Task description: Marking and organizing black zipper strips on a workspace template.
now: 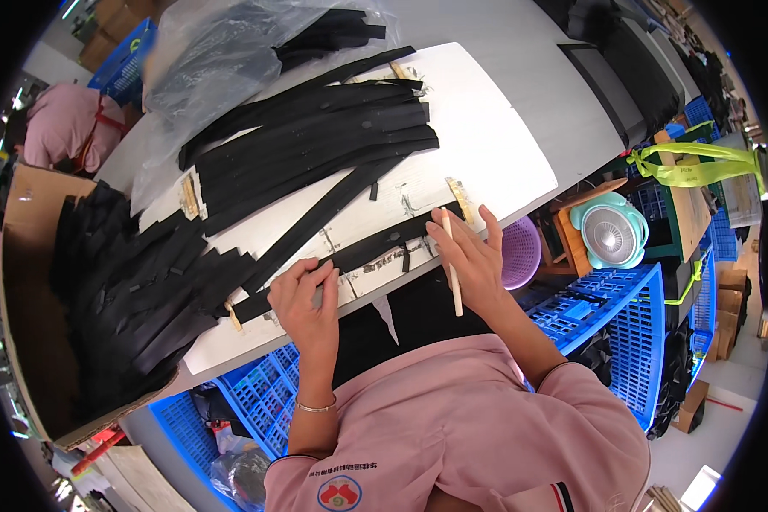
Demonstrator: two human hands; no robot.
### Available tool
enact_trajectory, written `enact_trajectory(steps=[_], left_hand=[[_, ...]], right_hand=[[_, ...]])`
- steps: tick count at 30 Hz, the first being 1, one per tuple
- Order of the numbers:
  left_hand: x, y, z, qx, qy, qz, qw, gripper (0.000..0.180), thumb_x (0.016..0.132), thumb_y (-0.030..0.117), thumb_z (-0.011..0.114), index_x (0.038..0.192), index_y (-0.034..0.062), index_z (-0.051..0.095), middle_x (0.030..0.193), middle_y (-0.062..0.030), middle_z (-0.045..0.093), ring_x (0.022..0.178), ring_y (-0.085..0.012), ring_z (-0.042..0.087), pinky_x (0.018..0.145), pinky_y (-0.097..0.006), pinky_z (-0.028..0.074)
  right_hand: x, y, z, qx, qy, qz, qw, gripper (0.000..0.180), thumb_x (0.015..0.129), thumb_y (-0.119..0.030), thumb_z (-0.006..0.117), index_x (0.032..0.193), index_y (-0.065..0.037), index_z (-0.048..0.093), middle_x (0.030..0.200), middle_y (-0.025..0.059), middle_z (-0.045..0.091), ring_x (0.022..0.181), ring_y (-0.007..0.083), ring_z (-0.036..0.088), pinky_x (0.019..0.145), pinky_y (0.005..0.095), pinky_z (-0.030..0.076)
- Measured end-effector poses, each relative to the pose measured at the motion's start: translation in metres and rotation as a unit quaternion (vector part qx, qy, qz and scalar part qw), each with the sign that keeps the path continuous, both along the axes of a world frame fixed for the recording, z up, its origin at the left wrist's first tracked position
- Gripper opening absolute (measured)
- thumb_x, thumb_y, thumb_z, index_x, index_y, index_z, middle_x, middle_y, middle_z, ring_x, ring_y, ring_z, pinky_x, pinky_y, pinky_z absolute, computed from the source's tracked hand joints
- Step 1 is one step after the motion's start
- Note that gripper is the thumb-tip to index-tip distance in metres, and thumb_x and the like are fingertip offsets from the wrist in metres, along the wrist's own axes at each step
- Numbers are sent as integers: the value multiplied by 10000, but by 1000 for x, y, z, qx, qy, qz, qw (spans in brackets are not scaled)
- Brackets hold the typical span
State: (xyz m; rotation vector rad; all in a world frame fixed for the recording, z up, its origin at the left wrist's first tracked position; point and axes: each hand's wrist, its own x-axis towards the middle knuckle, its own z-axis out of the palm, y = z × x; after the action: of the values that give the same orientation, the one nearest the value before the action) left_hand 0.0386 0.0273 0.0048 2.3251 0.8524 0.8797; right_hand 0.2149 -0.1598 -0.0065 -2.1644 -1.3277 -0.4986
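Observation:
A black fabric strip [375,249] lies along the near edge of a white board [495,128]. My left hand [305,299] is closed at the strip's left part, fingertips drawn together on it; a small grey patch shows by its fingers, too unclear to name. At the strip's right end my right hand [472,260] grips a slim white pencil-like stick [453,277], its fingertips touching the board by a yellowish tape mark [462,198]. A short black tab hangs from the strip between my hands. More black strips [316,154] lie side by side farther up the board.
A cardboard box [27,256] heaped with black pieces [128,299] stands at the left. Clear plastic sheeting [205,60] covers the table's far left. Blue crates [631,341], a purple basket [520,252] and a turquoise fan [610,230] are at the right. Another person [72,128] bends at far left.

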Motion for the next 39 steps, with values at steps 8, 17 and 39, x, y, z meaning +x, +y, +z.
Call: enact_trajectory(steps=[8, 17, 39], left_hand=[[-1, -3, 7, -11, 18, 11, 1000, 150, 847, 74, 830, 994, 85, 804, 1102, -25, 719, 1035, -222, 621, 952, -354, 420], [52, -19, 13, -63, -48, -65, 995, 152, 850, 68, 815, 997, 75, 780, 1113, -41, 720, 1072, -254, 631, 974, -385, 440], [86, -34, 0, 23, -34, -128, 991, 115, 797, 83, 808, 900, 87, 756, 1092, -10, 703, 1046, -238, 613, 967, -414, 409]], right_hand=[[0, -2, -7, -9, 8, 5, 1000, 366, 876, -4, 741, 1225, -101, 693, 1319, 69, 739, 1313, 227, 657, 1237, 581, 223], [7, -6, -11, -21, 29, 18, 999, 326, 928, -83, 673, 1253, -100, 692, 1355, 63, 712, 1330, 226, 638, 1246, 587, 201], [40, 34, 9, 116, 392, 98, 907, 191, 1042, -94, 608, 963, 39, 720, 832, 59, 677, 713, 120, 587, 654, 277, 462]])
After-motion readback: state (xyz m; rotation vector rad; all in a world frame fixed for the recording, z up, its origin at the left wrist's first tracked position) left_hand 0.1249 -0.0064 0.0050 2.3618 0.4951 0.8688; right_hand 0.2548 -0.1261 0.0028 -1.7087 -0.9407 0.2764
